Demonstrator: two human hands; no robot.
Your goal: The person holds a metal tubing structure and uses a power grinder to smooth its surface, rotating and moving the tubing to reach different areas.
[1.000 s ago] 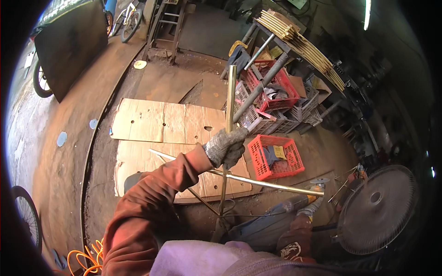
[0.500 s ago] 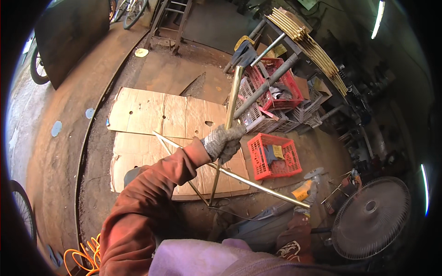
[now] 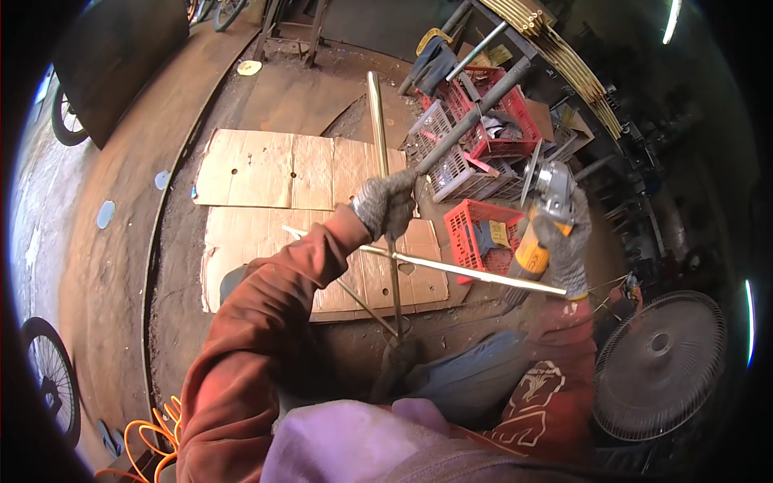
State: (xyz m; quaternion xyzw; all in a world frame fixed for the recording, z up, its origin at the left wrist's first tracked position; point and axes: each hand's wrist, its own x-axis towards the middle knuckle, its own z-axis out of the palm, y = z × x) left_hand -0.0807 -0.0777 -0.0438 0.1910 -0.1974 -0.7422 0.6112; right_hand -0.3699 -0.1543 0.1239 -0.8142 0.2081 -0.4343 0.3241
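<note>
My left hand (image 3: 388,206), in a grey knit glove, is closed round a brass-coloured tube of a welded metal frame (image 3: 483,275). One tube rises above the fist; others run down and across below it, one reaching right toward my other wrist. My right hand (image 3: 570,245), also gloved, grips a yellow and black angle grinder (image 3: 533,253) raised at the right. The grinder's disc (image 3: 530,173) points up, apart from the frame. The fingers of my right hand wrap over the grinder's body and are partly hidden.
Flattened cardboard (image 3: 266,165) lies on the floor ahead. A red crate (image 3: 463,233) sits behind the grinder, with stacked crates (image 3: 515,133) beyond. Brass-coloured tubes (image 3: 576,88) lie bundled on a rack at upper right. A large fan (image 3: 659,366) stands at right, orange coiled hose (image 3: 153,439) lower left.
My right hand has lifted the grinder from low beside my leg to chest-side height at the right. The frame in my left hand has tilted, its upper tube swinging left.
</note>
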